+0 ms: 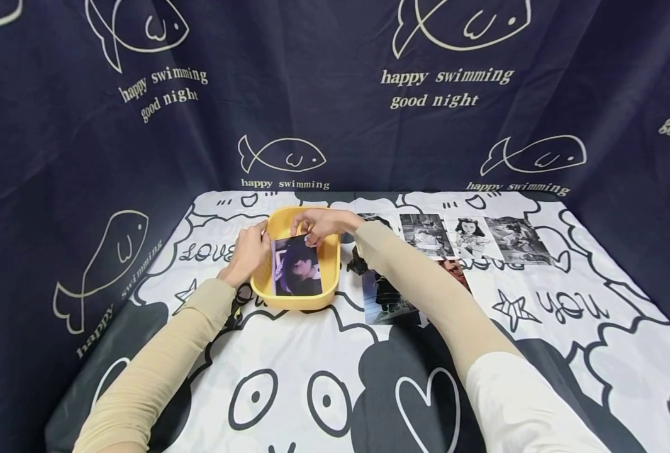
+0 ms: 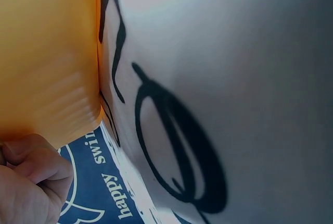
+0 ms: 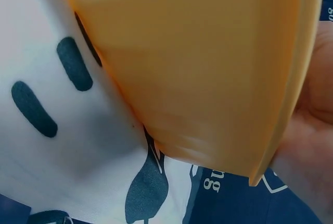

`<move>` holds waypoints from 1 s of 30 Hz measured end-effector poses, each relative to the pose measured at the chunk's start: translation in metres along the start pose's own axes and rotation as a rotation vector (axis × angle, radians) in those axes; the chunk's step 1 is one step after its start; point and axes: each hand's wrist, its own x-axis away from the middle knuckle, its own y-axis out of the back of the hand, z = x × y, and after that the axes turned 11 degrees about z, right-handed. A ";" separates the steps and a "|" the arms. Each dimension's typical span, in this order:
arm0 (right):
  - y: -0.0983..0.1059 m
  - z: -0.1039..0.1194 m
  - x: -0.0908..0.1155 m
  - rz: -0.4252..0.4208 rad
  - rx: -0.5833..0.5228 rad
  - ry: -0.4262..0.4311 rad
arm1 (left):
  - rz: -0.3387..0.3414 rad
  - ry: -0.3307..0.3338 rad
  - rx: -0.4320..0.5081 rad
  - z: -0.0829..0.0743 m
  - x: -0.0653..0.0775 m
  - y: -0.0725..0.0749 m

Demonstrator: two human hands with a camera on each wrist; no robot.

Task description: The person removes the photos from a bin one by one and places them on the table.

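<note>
A yellow plastic bin [image 1: 292,302] stands on the patterned cloth, left of centre. My left hand [image 1: 248,253] grips its left rim; the left wrist view shows curled fingers [image 2: 39,166] against the bin's edge. Over the far right of the bin, my right hand [image 1: 324,223] reaches in and pinches the upper edge of a photo print [image 1: 297,270]. That print shows a dark-haired figure in purple tones and lies tilted inside the bin. In the right wrist view the bin wall [image 3: 197,78] hides the fingertips, leaving only part of the palm visible.
Right of the bin, black-and-white prints [image 1: 425,236] lie in a row at the back. Nearer, a colour print [image 1: 388,302] and a reddish print [image 1: 453,269] lie partly under my right forearm. A dark blue curtain [image 1: 335,113] with fish drawings hangs behind the table.
</note>
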 end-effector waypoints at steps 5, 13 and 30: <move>0.000 0.001 0.001 -0.018 -0.002 -0.001 | 0.009 0.003 0.013 -0.001 0.001 0.000; 0.002 0.001 0.007 -0.045 -0.007 0.012 | 0.008 0.005 0.013 0.000 0.000 -0.001; 0.033 0.008 0.068 -0.209 0.004 0.181 | -0.007 0.009 -0.011 0.000 0.000 -0.001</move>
